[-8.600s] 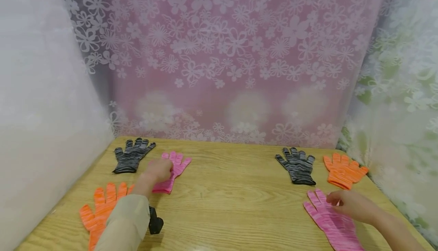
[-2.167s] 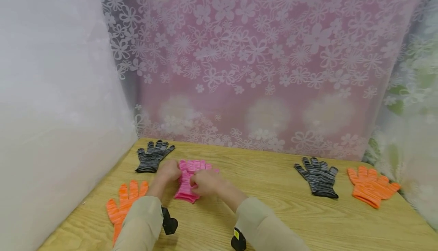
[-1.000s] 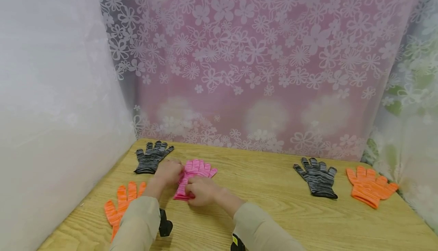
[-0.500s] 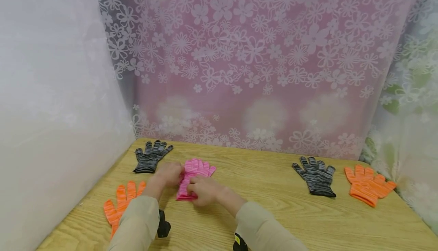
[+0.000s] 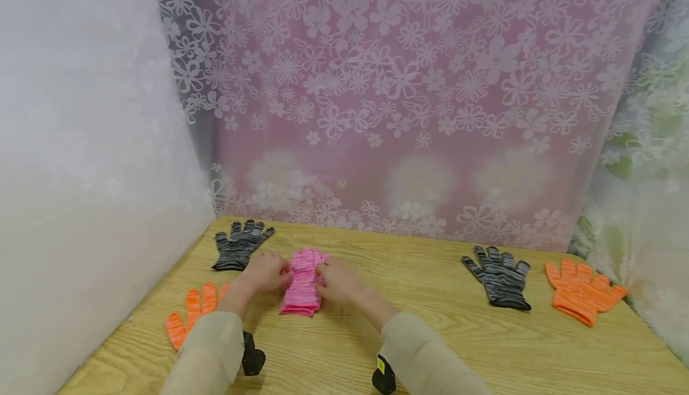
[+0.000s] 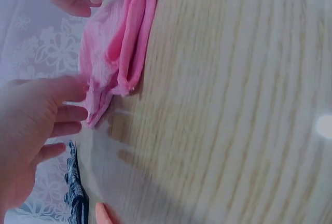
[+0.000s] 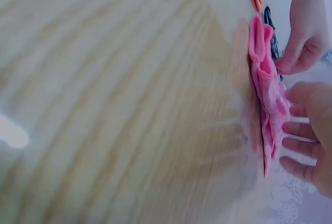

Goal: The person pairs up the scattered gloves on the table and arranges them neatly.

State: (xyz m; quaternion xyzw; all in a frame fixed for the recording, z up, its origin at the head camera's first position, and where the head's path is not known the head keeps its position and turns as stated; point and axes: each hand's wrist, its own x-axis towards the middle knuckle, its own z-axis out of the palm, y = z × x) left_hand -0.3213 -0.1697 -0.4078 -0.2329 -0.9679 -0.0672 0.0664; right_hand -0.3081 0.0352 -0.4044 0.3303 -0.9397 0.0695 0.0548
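Two pink knit gloves [image 5: 302, 287] lie stacked on the table, their cuffs layered toward the camera in the left wrist view. My left hand [image 5: 265, 272] pinches the left edge of the stack between thumb and fingers. At the opposite edge, my right hand [image 5: 341, 281] touches the gloves with relaxed, spread fingers [image 7: 298, 146]. Behind the left hand lies a grey-black glove [image 5: 239, 245]. An orange glove [image 5: 192, 311] is partly hidden by the left forearm.
Toward the right of the wooden table [image 5: 430, 347] lie a second grey-black glove [image 5: 499, 278] and a second orange glove [image 5: 581, 290]. A pink flowered curtain [image 5: 398, 114] hangs behind the table, with a pale sheet [image 5: 97, 173] along the left.
Earlier one pink glove lay far right; now both are stacked at left. In the last second my right hand has moved from the cuff up to the stack's right side.
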